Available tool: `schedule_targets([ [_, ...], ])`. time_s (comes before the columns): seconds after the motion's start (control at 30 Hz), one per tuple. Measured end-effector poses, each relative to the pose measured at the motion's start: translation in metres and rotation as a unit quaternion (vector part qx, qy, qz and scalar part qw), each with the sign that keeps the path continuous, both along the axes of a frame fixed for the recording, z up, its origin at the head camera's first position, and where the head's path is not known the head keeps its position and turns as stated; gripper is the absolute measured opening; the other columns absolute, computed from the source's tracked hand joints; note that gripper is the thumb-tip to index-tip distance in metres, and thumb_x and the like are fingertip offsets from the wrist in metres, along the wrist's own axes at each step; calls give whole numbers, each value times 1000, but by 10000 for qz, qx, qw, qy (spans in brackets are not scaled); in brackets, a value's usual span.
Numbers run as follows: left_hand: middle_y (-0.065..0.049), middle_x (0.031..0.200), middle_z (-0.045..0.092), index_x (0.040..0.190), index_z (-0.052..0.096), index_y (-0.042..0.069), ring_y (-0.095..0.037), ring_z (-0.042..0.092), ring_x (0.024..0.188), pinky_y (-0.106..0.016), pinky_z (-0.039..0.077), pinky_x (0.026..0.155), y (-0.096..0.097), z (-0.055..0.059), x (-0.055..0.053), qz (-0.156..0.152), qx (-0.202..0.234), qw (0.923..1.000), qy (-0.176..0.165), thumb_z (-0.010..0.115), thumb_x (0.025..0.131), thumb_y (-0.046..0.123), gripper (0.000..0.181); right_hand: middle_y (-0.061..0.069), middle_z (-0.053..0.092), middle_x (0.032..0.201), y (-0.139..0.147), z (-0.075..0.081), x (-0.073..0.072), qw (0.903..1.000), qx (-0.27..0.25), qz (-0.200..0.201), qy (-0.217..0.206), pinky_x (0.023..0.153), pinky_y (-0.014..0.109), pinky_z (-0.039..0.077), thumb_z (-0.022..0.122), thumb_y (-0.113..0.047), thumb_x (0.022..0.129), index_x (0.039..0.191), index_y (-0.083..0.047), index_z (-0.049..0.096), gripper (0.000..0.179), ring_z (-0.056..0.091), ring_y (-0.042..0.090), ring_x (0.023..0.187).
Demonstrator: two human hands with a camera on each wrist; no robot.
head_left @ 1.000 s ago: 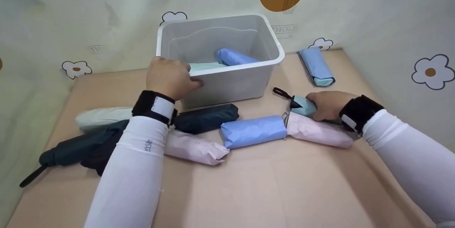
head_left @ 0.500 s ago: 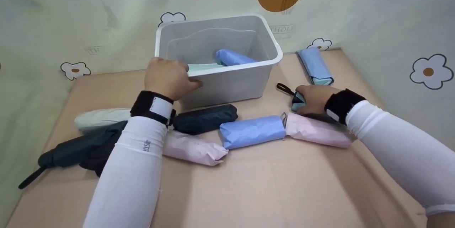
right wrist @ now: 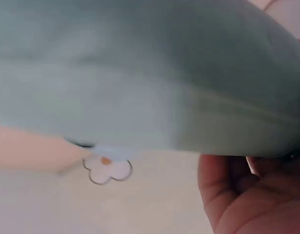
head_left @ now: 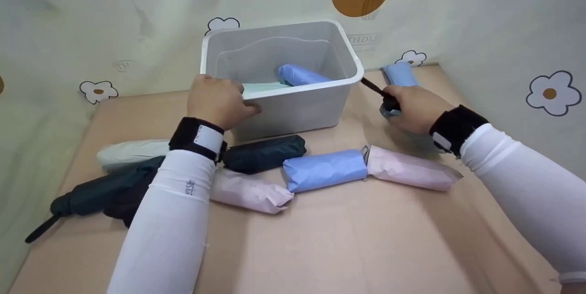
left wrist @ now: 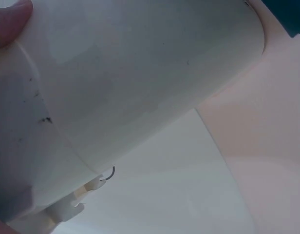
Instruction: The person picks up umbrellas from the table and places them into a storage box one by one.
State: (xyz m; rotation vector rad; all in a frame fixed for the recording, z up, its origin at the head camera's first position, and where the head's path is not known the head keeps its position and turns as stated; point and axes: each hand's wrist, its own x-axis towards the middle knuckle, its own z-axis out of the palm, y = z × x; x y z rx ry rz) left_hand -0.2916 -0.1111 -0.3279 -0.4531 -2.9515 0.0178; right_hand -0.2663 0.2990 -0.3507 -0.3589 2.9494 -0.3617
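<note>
My left hand (head_left: 217, 101) grips the near left rim of a light grey plastic bin (head_left: 297, 111), thumb outside the wall. The bin's outer wall (left wrist: 140, 73) fills much of the left wrist view. In my right hand (head_left: 419, 108) is a folded pale green umbrella (head_left: 390, 113) with a black handle and strap, held right of the bin. Its strap overlaps the bin's right corner in the head view. Close up, the umbrella's cloth (right wrist: 116, 97) spans the right wrist view, with fingers (right wrist: 215, 180) curled at its lower side. Inside the bin lie a blue folded umbrella (head_left: 302, 74) and something pale green (head_left: 265, 87).
Before the bin lie more folded umbrellas: a black one (head_left: 265, 153), a blue one (head_left: 325, 169), and pink ones (head_left: 412, 168) (head_left: 252, 191). Dark umbrellas (head_left: 100, 191) and a pale one (head_left: 132, 153) lie left. A light blue one (head_left: 399, 74) sits behind my right hand.
My right hand has lifted the pale green umbrella from behind the right pink one and moved it up and back, its strap end turning toward the bin. The left hand stays on the rim.
</note>
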Motion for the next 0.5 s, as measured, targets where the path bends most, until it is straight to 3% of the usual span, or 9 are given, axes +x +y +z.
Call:
schedule_targets([
  [0.17,-12,77,76,93,80,5,-34,73,90,-55,46,104,0,-1,0,-12,-2,10000,-3,74,89,57,53,18,68,106,-2,29,6,9980,-24,44,631,87,53,51,72,-24,91,132,-6,57,47,62,35,96],
  [0.27,-11,75,75,90,79,6,-33,72,88,-55,47,104,0,-1,0,2,-55,10000,1,72,89,58,53,15,67,103,-3,50,10,9966,-132,14,811,78,48,50,71,-26,93,130,-6,58,44,63,32,89],
  [0.37,-11,75,75,89,78,6,-33,72,87,-55,46,104,0,-1,0,24,-107,9999,-2,71,89,59,53,15,65,104,-4,72,16,9947,-446,-260,888,72,44,48,69,-30,96,134,-8,56,45,62,31,88],
  [0.5,-10,73,74,89,79,6,-33,72,87,-54,46,105,0,0,0,33,-80,10000,-32,72,89,59,53,15,64,113,-6,93,23,9778,-1267,-813,1459,72,37,42,67,-34,98,139,-10,54,50,58,30,95],
])
